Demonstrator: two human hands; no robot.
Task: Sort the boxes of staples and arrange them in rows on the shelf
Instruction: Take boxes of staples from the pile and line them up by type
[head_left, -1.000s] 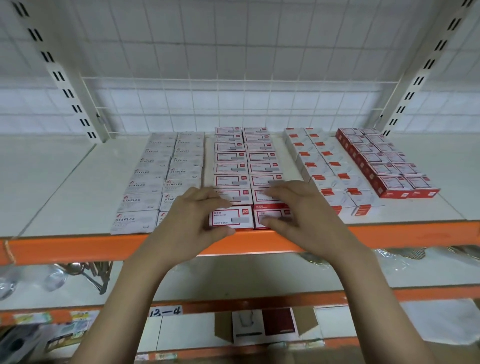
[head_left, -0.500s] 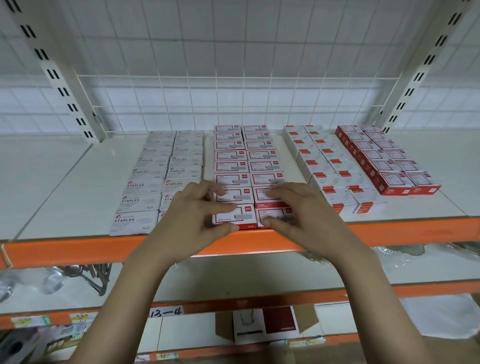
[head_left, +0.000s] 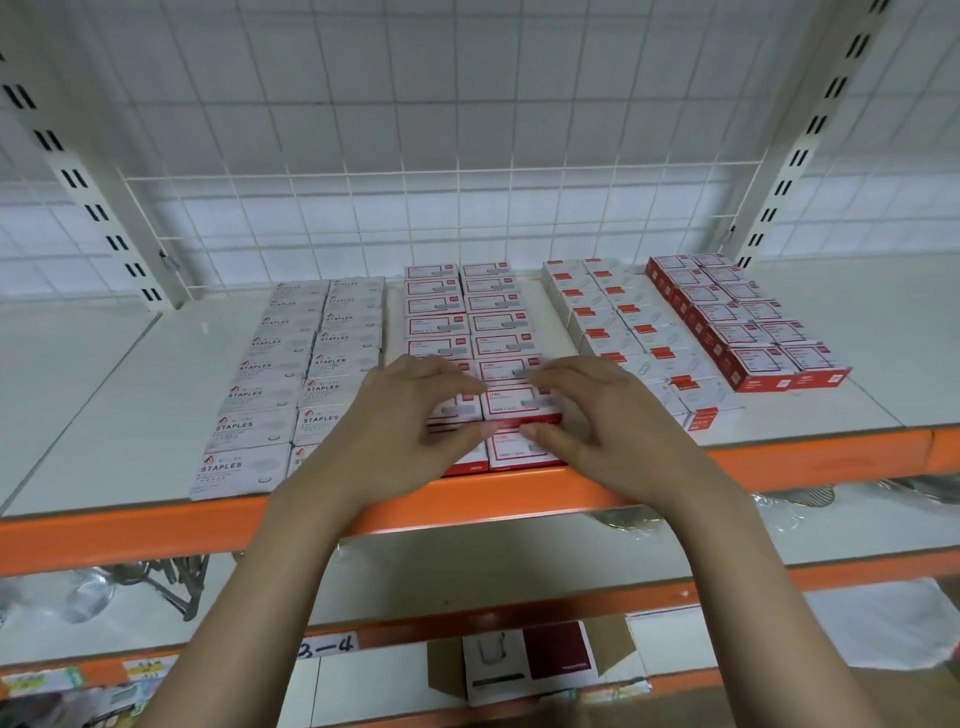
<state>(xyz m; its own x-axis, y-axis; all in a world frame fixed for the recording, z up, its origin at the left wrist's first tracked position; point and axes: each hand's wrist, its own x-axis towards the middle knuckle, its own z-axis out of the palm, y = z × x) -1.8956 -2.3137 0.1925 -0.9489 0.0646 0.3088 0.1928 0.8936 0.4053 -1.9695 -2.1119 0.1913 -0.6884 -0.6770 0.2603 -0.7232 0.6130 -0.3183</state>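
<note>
Boxes of staples lie in rows on the shelf (head_left: 130, 374), and both hands are on the middle red-and-white rows (head_left: 467, 312), at the front edge. The left hand (head_left: 395, 431) has curled fingers on the left front box (head_left: 457, 410), thumb at its near side. The right hand (head_left: 608, 421) does the same on the right front box (head_left: 519, 402). It looks like a pinch, but the fingers hide the edges. To do it well, slide both boxes back gently until they touch the next ones, keeping their sides straight with the row. Don't bump the grey boxes (head_left: 260, 395) beside them.
</note>
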